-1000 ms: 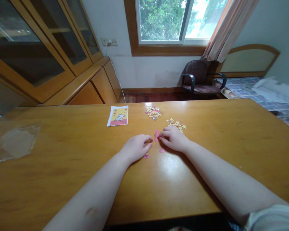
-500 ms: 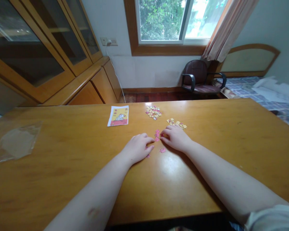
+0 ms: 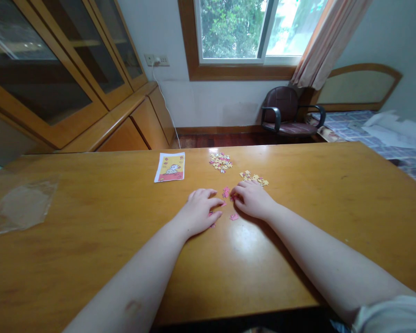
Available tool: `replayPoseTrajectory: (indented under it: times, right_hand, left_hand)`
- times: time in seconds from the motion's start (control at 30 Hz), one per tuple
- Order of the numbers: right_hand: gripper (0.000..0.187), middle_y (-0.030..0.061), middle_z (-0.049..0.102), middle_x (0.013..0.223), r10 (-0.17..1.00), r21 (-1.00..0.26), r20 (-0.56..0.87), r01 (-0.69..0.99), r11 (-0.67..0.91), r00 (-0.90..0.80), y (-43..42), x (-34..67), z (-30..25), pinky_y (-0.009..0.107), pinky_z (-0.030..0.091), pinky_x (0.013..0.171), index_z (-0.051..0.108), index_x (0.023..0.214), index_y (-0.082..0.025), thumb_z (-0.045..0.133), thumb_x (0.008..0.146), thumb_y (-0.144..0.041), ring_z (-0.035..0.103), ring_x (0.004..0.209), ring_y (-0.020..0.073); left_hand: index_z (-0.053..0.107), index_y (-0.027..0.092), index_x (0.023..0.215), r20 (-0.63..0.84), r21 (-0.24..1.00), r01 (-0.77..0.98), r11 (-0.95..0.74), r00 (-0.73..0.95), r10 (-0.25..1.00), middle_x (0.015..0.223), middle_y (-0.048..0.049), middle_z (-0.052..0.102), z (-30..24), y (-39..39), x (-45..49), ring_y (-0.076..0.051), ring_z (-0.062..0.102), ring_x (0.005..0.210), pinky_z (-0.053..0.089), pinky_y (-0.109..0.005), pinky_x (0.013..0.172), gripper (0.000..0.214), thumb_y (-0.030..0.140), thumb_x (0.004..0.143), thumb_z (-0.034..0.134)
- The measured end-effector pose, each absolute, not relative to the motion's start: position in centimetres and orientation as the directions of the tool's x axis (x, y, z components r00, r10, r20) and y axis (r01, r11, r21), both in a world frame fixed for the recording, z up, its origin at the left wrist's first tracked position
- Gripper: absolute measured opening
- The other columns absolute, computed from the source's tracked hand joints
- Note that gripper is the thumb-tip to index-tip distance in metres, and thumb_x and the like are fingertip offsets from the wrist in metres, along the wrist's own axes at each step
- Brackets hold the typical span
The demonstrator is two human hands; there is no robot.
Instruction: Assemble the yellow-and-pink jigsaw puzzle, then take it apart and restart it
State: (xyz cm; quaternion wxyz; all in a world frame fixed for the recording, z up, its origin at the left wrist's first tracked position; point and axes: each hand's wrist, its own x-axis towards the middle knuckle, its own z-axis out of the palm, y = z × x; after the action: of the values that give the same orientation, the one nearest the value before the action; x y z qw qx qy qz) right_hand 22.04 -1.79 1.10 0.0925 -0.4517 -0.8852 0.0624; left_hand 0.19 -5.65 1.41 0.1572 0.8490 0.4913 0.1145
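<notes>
My left hand [image 3: 201, 212] rests on the wooden table with its fingers spread. One fingertip touches a small pink jigsaw piece [image 3: 223, 203], and more pink bits show by the thumb [image 3: 212, 225]. Close by on the right, my right hand [image 3: 252, 199] has its fingers curled down over a pink jigsaw piece [image 3: 233, 197], partly hidden by them. Between the two hands lie some joined-looking pink pieces [image 3: 226, 191]. A separate pink piece [image 3: 234, 217] lies just below the right hand. Yellow jigsaw pieces [image 3: 253, 177] are grouped beyond the right knuckles.
A heap of mixed jigsaw pieces [image 3: 221, 162] sits farther back. Left of it lies a picture card [image 3: 170, 167] with a white duck-like figure. A clear plastic bag [image 3: 24, 206] is at the table's left. Beyond the table [image 3: 208, 277] are an armchair [image 3: 284, 108] and a bed.
My left hand's fingers have spread, with one lifted forward off the pink pieces. A pink piece by its fingertip now looks apart from those above. My right hand has barely moved.
</notes>
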Motion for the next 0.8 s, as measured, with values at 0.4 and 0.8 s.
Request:
replayPoseTrajectory:
  times: [0.4,0.8]
  right_hand:
    - [0.023,0.0083,0.063,0.097,0.807,-0.235,0.166,0.772,0.590,-0.566,-1.89,21.85,0.84,0.036,0.035,0.088,0.069,0.104,-0.021,0.051,0.093,-0.031,0.053,0.096,0.0226]
    - [0.020,0.0070,0.062,0.094,0.688,-0.290,0.223,0.627,0.723,-0.690,-1.98,21.92,0.52,0.037,0.034,0.087,0.073,0.097,-0.024,0.054,0.092,-0.028,0.050,0.091,0.0206]
  left_hand:
    - [0.069,0.024,0.099,0.097,0.425,0.783,-0.454,0.459,0.883,0.109,-0.0056,0.064,1.84,-5.56,0.39,-0.024,0.054,0.104,0.040,-0.040,0.097,0.021,0.034,0.087,0.055]
    - [0.070,0.021,0.091,0.084,0.367,0.865,-0.341,0.335,0.939,0.104,-0.0061,0.066,2.02,-5.14,0.12,-0.025,0.055,0.100,0.042,-0.041,0.091,0.019,0.031,0.088,0.054]
